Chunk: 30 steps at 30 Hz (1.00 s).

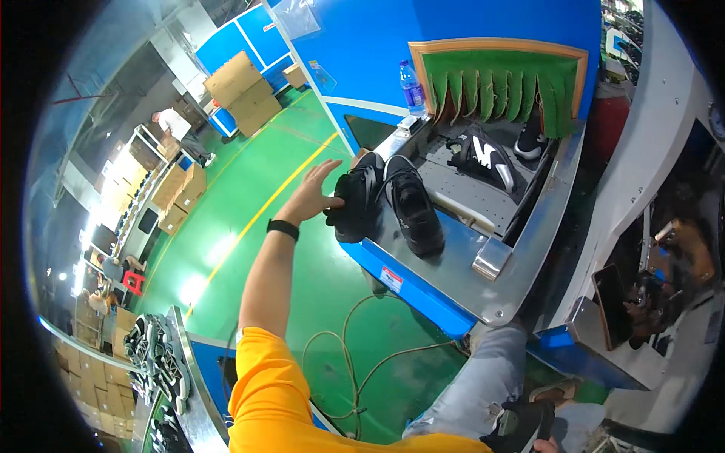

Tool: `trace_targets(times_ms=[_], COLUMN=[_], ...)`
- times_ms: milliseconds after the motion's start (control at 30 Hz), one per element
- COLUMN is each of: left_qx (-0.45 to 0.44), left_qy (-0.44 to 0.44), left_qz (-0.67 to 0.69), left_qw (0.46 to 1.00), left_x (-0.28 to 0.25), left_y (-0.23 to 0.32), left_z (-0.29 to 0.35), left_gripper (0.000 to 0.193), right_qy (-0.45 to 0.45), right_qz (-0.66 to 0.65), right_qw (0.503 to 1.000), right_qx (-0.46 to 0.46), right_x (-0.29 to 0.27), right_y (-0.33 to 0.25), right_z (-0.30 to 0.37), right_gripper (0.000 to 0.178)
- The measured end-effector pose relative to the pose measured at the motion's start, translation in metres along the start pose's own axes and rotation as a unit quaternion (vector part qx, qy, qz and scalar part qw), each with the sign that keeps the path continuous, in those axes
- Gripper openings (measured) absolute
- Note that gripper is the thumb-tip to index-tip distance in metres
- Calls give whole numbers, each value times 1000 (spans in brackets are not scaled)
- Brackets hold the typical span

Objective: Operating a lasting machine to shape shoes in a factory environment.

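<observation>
Two black shoes stand side by side on the metal ledge of the blue machine: a left shoe (358,198) and a right shoe (412,205). My left hand (308,193) is beside the left shoe, fingers spread, its thumb at the shoe's edge; I cannot tell whether it touches. Low in the picture, my right hand (545,445) shows only partly. Its fingers are closed on a dark shoe (519,427), cut off by the lower edge. A black-and-white shoe (483,160) lies on the machine's conveyor, and another shoe (531,140) sits by the green strip curtain (491,90).
A water bottle (411,89) stands left of the curtain. A grey machine (642,166) rises on the right, with a phone (612,306) on it. Cables (349,355) lie on the green floor. Shoes (157,355) fill a rack at lower left. A person (178,128) stands far off.
</observation>
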State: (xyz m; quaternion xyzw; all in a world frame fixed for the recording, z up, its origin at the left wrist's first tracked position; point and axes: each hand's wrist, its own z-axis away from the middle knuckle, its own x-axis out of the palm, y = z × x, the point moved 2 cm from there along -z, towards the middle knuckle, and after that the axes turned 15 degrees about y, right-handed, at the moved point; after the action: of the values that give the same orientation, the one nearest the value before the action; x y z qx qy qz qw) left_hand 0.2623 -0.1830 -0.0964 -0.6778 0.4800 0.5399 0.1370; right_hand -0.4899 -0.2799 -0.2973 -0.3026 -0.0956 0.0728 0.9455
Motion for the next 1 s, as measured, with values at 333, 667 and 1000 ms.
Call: trace_targets(times_ms=[333, 667, 1000], left_qx=[227, 76, -32], left_qy=[101, 0, -230], left_qz=[-109, -80, 491], left_qw=[963, 994, 840], left_x=[49, 42, 84], left_y=[-35, -2, 270], left_z=[-40, -45, 246], left_gripper=[22, 21, 92], right_qy=[23, 44, -25], right_qz=[7, -1, -105], right_qw=[1000, 999, 993], right_qx=[12, 15, -42], right_x=[-4, -21, -42], right_y=[6, 13, 12], right_z=[12, 28, 29], right_gripper=[87, 86, 86])
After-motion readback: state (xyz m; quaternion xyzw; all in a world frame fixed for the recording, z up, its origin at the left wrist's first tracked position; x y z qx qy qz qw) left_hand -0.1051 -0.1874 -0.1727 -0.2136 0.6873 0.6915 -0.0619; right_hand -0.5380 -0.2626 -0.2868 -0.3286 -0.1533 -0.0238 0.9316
